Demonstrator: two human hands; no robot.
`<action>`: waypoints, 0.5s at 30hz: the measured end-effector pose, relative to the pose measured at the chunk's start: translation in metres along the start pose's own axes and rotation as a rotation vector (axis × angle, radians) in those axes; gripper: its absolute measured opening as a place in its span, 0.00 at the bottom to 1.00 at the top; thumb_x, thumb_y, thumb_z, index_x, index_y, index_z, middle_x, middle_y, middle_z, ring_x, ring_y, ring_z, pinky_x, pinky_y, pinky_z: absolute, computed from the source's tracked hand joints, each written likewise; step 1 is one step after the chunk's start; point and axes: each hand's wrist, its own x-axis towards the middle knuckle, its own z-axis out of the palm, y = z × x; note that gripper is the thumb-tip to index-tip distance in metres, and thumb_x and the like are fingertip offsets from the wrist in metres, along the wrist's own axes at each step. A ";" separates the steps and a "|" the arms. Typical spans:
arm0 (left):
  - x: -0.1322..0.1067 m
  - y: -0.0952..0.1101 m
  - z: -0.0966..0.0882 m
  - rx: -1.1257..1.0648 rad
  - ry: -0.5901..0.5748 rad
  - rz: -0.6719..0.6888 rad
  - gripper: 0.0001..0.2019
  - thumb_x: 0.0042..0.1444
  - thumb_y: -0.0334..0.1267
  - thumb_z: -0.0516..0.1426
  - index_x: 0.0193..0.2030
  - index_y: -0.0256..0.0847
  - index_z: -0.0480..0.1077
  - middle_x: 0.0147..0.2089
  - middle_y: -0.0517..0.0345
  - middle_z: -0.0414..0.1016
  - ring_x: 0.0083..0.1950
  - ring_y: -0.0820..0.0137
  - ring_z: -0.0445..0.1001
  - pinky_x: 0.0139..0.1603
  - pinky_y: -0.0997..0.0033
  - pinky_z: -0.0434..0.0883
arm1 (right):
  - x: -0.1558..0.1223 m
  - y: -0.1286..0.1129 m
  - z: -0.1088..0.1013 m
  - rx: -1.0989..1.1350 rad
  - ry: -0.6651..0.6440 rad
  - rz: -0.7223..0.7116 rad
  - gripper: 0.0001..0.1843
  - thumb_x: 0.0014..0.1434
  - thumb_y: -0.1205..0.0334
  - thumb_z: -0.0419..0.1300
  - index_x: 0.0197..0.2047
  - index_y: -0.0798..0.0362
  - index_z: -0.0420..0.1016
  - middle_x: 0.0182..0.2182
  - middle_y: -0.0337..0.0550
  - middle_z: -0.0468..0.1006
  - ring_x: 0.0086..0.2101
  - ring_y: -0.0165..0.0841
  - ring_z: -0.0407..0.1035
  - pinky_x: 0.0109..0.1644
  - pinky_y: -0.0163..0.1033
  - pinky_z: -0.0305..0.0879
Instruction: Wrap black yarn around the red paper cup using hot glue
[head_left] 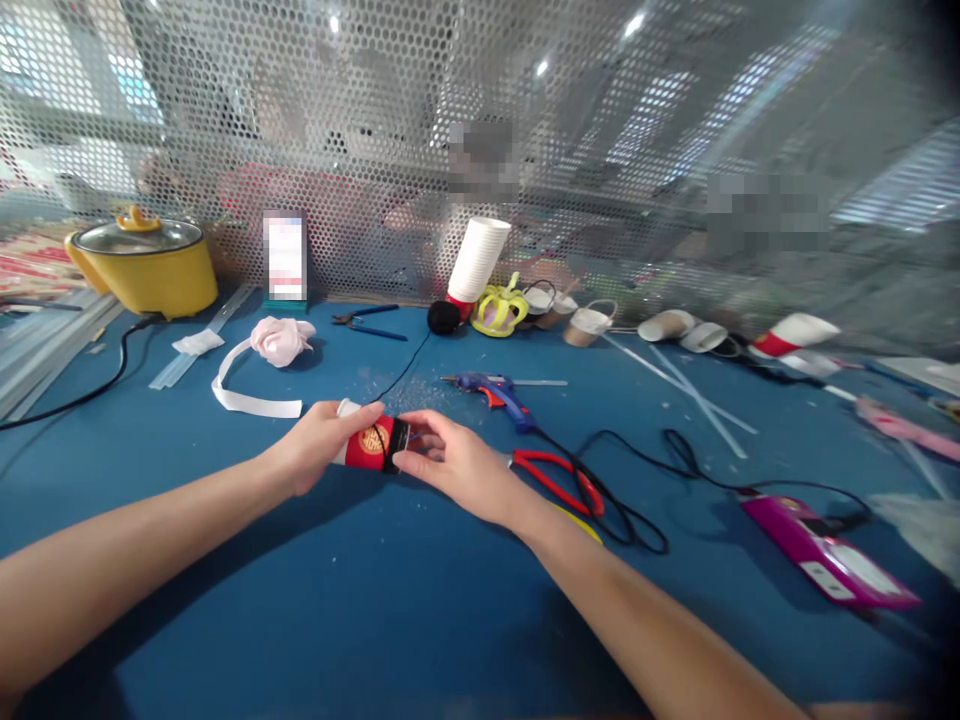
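Observation:
A red and white paper cup (pixel 365 449) with a gold emblem lies sideways between my hands, above the blue table. Black yarn is wrapped around its right end. My left hand (pixel 321 440) grips the white end, thumb on top. At the yarn-covered end is my right hand (pixel 448 455), thumb and fingers curled about the edge; some fingertips are hidden. A thin black strand runs from the cup back to a ball of black yarn (pixel 443 318). Nearby on the right lies a blue glue gun (pixel 495 392), its nozzle pointing left.
Red-handled pliers (pixel 559 478) and a cable lie beside my right forearm. A purple power strip (pixel 825 550) sits at right. Toward the mesh screen stand a yellow pot (pixel 154 270), a phone (pixel 286 258), stacked cups (pixel 480 258) and small baskets. A pink ribbon roll (pixel 279 342) and cutters (pixel 371 324) lie left.

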 end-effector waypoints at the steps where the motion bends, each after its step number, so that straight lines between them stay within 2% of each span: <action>1: 0.000 0.000 0.000 -0.007 -0.003 -0.009 0.18 0.42 0.50 0.60 0.21 0.37 0.62 0.18 0.64 0.66 0.19 0.78 0.61 0.21 0.76 0.54 | 0.000 0.001 0.000 0.013 0.009 0.003 0.21 0.51 0.56 0.61 0.47 0.55 0.65 0.42 0.49 0.74 0.37 0.34 0.71 0.41 0.43 0.69; 4: -0.001 0.000 0.000 -0.002 0.010 -0.004 0.18 0.42 0.51 0.59 0.21 0.37 0.62 0.18 0.64 0.65 0.19 0.78 0.61 0.22 0.76 0.54 | 0.001 0.002 -0.002 0.023 0.102 -0.005 0.19 0.49 0.56 0.61 0.44 0.54 0.67 0.39 0.47 0.74 0.37 0.33 0.70 0.40 0.41 0.69; 7: -0.001 0.000 0.002 0.040 0.034 0.015 0.19 0.41 0.52 0.59 0.20 0.38 0.59 0.16 0.66 0.62 0.18 0.78 0.59 0.22 0.76 0.53 | 0.001 0.001 -0.002 0.028 0.176 0.029 0.13 0.51 0.53 0.59 0.34 0.54 0.68 0.30 0.42 0.73 0.31 0.30 0.68 0.34 0.37 0.67; 11: -0.003 0.000 0.004 0.123 0.030 0.055 0.20 0.43 0.54 0.57 0.20 0.38 0.59 0.17 0.65 0.62 0.19 0.77 0.58 0.23 0.75 0.54 | 0.001 0.001 0.001 0.207 0.082 0.164 0.18 0.55 0.47 0.52 0.26 0.54 0.63 0.21 0.36 0.66 0.20 0.24 0.61 0.20 0.29 0.56; 15: -0.003 -0.002 0.003 0.192 0.053 0.070 0.20 0.44 0.54 0.56 0.20 0.38 0.58 0.17 0.66 0.59 0.19 0.78 0.56 0.22 0.75 0.52 | 0.002 0.001 0.000 0.212 0.063 0.141 0.16 0.55 0.50 0.53 0.24 0.54 0.61 0.19 0.34 0.65 0.20 0.23 0.59 0.20 0.29 0.54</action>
